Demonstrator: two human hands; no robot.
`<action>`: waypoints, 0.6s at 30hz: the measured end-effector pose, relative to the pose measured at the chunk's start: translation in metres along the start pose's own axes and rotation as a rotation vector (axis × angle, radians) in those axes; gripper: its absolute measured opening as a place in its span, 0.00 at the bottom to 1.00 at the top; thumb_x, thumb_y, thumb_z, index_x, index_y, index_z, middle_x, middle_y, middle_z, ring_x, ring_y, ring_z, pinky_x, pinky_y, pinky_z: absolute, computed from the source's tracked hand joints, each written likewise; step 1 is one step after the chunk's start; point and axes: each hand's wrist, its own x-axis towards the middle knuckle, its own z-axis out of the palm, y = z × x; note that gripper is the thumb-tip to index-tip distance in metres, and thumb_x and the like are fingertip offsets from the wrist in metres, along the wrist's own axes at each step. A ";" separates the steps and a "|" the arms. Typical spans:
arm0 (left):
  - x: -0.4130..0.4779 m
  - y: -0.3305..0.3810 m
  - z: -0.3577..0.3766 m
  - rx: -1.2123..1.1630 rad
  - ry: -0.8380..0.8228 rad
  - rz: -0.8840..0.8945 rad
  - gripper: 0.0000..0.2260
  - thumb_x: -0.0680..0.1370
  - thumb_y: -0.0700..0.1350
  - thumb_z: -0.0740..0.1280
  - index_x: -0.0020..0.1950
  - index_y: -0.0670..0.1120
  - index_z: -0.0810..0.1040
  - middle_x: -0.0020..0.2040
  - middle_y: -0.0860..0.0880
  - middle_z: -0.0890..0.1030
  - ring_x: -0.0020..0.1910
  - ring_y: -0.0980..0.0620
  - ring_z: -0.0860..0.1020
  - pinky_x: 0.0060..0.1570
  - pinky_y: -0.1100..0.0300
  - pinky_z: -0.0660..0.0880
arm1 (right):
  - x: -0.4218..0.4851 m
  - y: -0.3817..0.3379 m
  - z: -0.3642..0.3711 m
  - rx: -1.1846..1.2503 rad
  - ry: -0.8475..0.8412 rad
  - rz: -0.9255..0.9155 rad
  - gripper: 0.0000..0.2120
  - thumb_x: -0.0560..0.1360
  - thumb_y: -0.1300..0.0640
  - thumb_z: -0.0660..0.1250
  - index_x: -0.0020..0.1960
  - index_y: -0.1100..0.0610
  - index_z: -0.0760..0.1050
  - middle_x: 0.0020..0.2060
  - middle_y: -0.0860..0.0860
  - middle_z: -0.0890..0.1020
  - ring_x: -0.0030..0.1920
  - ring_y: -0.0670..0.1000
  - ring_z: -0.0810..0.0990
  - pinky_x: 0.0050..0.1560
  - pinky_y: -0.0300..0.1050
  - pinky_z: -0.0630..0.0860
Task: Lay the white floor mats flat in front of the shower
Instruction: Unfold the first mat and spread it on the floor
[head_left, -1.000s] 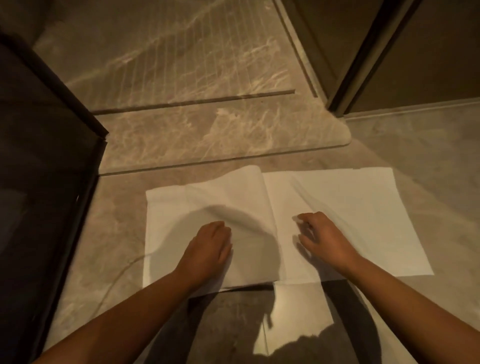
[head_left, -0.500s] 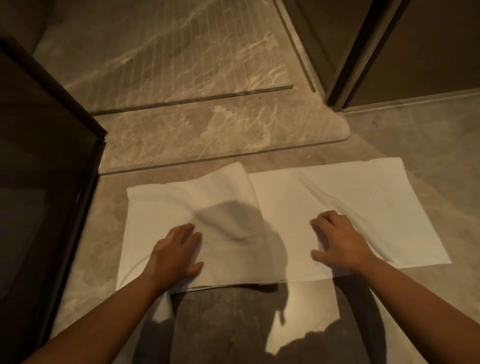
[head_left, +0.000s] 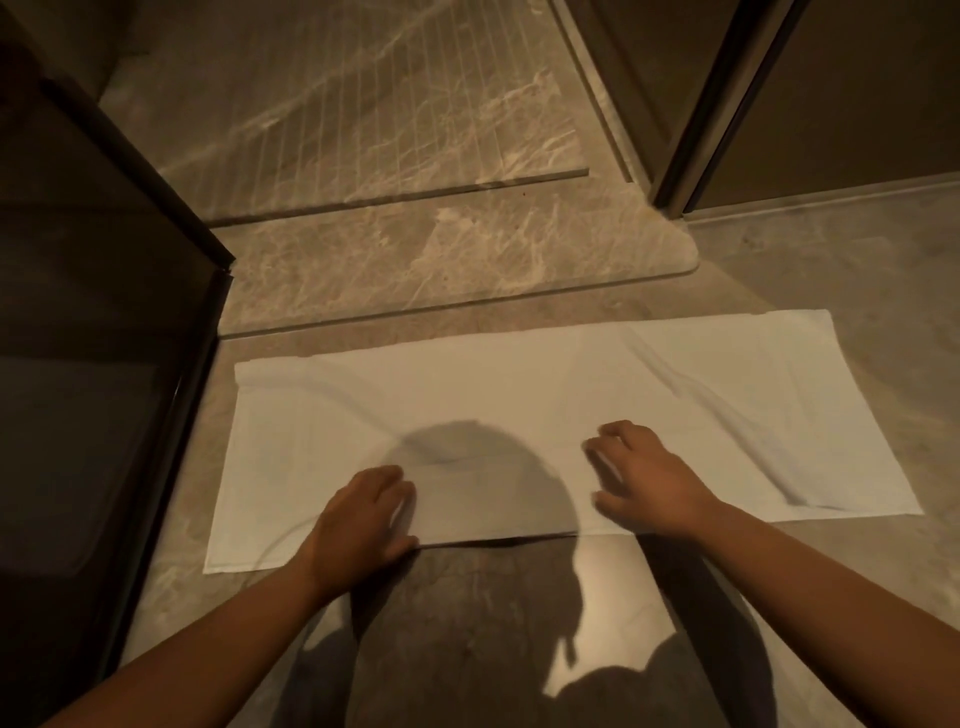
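Observation:
A white floor mat (head_left: 519, 395) lies spread out on the marble floor just before the raised shower threshold (head_left: 441, 270). It is almost flat, with a rolled far-left edge and creases on its right half. My left hand (head_left: 363, 514) rests palm down on the mat's near edge, fingers apart. My right hand (head_left: 644, 478) hovers on the mat right of centre, fingers curled loosely and holding nothing.
A dark glass shower door (head_left: 93, 364) stands open along the left, its frame close to the mat's left end. A dark door frame (head_left: 701, 130) rises at the back right. The grooved shower floor (head_left: 337, 104) lies beyond the threshold.
The folded left half of the mat has been opened out to the left, and the mat now lies as one long sheet. Both hands slid outward, then back toward the near edge.

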 end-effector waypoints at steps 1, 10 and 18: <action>-0.002 0.008 -0.002 -0.001 -0.002 0.039 0.28 0.57 0.54 0.79 0.52 0.44 0.78 0.52 0.41 0.80 0.51 0.45 0.77 0.43 0.53 0.78 | 0.001 -0.005 0.003 -0.014 -0.024 -0.040 0.29 0.72 0.49 0.65 0.70 0.53 0.61 0.70 0.54 0.61 0.69 0.54 0.59 0.62 0.50 0.70; -0.006 0.011 -0.001 -0.048 0.044 0.084 0.16 0.64 0.48 0.75 0.48 0.45 0.75 0.51 0.42 0.80 0.50 0.47 0.76 0.40 0.56 0.78 | -0.001 -0.013 0.013 -0.016 -0.084 -0.059 0.31 0.72 0.50 0.66 0.71 0.55 0.59 0.73 0.53 0.56 0.73 0.53 0.52 0.65 0.50 0.68; 0.000 0.016 -0.007 -0.168 0.057 -0.019 0.07 0.66 0.42 0.75 0.42 0.42 0.81 0.45 0.44 0.81 0.43 0.47 0.80 0.39 0.62 0.74 | 0.005 -0.024 0.013 0.039 -0.081 -0.017 0.35 0.70 0.45 0.68 0.71 0.53 0.59 0.72 0.54 0.57 0.73 0.54 0.52 0.66 0.50 0.67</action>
